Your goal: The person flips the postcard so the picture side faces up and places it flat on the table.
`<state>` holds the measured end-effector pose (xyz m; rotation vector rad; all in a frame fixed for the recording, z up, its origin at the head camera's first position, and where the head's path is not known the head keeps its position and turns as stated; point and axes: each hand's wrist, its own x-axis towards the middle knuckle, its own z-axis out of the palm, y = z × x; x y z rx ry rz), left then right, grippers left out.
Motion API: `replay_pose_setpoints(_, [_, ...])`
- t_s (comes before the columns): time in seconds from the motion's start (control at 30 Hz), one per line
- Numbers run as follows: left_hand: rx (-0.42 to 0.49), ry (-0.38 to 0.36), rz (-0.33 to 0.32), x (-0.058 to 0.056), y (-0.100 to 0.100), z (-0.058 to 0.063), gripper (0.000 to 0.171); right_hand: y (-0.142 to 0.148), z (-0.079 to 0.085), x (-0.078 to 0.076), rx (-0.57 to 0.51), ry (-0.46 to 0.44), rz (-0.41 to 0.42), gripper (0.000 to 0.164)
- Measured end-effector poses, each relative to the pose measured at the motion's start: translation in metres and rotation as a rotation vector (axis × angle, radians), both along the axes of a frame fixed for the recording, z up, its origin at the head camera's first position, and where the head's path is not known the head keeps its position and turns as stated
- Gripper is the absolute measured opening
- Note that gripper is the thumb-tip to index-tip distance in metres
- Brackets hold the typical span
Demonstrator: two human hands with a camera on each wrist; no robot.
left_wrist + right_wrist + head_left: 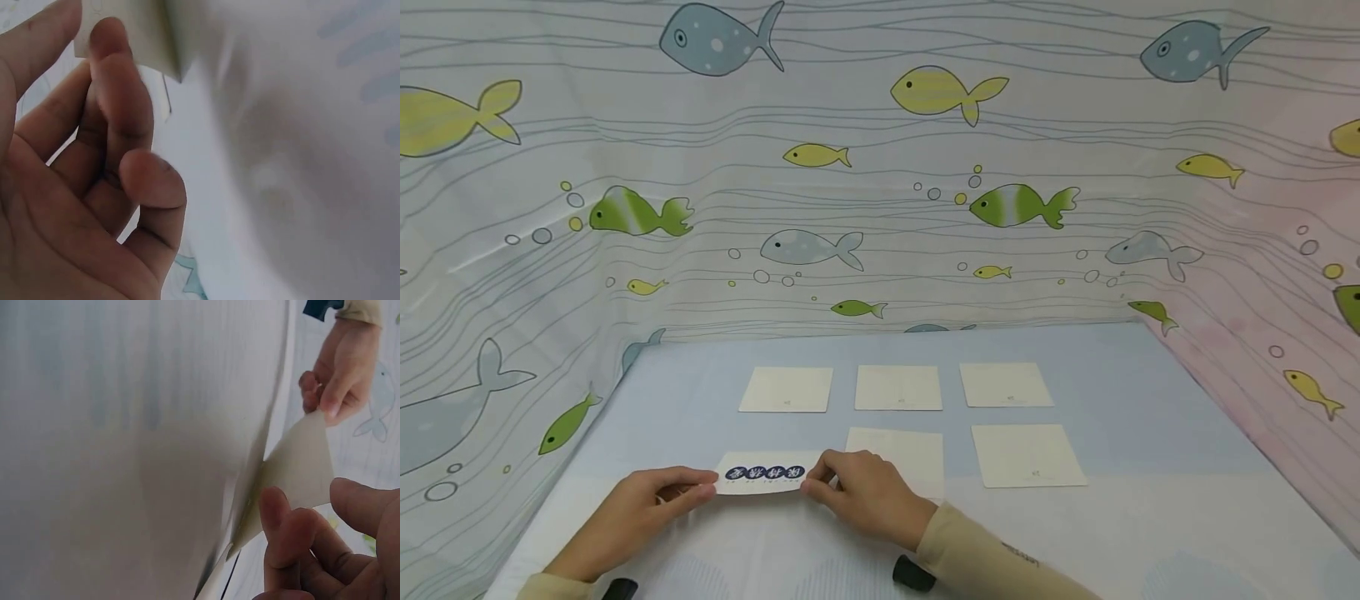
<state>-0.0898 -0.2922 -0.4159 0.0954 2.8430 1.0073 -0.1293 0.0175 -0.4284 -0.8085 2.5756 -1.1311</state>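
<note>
A white card [771, 492] with a row of dark blue ovals bearing light characters is held between both hands at the front left of the table. My left hand [643, 512] pinches its left end between thumb and fingers. At its right end my right hand [876, 496] pinches the corner, overlapping a plain card [906, 454] behind it. The right wrist view shows the card's blank back [300, 462] tilted up, its lower edge close to the tabletop. In the left wrist view, only a corner of the card [147, 37] shows beyond the fingers.
Three plain cards, left [786, 390], middle [898, 388] and right [1006, 385], form a back row. Another card [1028, 456] lies front right. All rest on a pale blue and white cloth [1150, 400]. A fish-patterned curtain [880, 192] surrounds the table's back and sides.
</note>
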Motion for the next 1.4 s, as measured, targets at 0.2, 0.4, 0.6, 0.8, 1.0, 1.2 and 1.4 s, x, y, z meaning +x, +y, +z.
replay_pose_setpoints(0.2, [-0.050, 0.025, -0.019, -0.007, 0.003, -0.004, 0.037, -0.004, -0.006, -0.006, 0.045, 0.035, -0.015, 0.020])
replay_pose_setpoints(0.4, [-0.105, 0.014, -0.007, -0.015, 0.005, -0.005, 0.039, -0.007, -0.006, -0.013, 0.078, 0.062, -0.043, 0.019])
replay_pose_setpoints(0.6, [-0.127, 0.020, -0.010, -0.023, 0.004, -0.006, 0.038, -0.014, -0.008, -0.020, 0.111, 0.058, -0.083, 0.018])
replay_pose_setpoints(0.8, [-0.143, -0.002, -0.012, -0.027, 0.003, -0.010, 0.039, -0.019, -0.011, -0.023, 0.140, 0.052, -0.098, 0.017])
replay_pose_setpoints(1.0, [-0.153, -0.004, -0.028, -0.029, 0.002, -0.010, 0.038, -0.021, -0.013, -0.023, 0.182, 0.104, -0.087, 0.018])
replay_pose_setpoints(1.2, [-0.164, -0.035, -0.022, -0.029, 0.004, -0.008, 0.037, -0.022, -0.012, -0.022, 0.224, 0.119, -0.065, 0.011])
replay_pose_setpoints(1.4, [-0.182, -0.064, 0.002, -0.032, 0.006, -0.007, 0.040, -0.021, -0.009, -0.021, 0.231, 0.122, -0.056, 0.010])
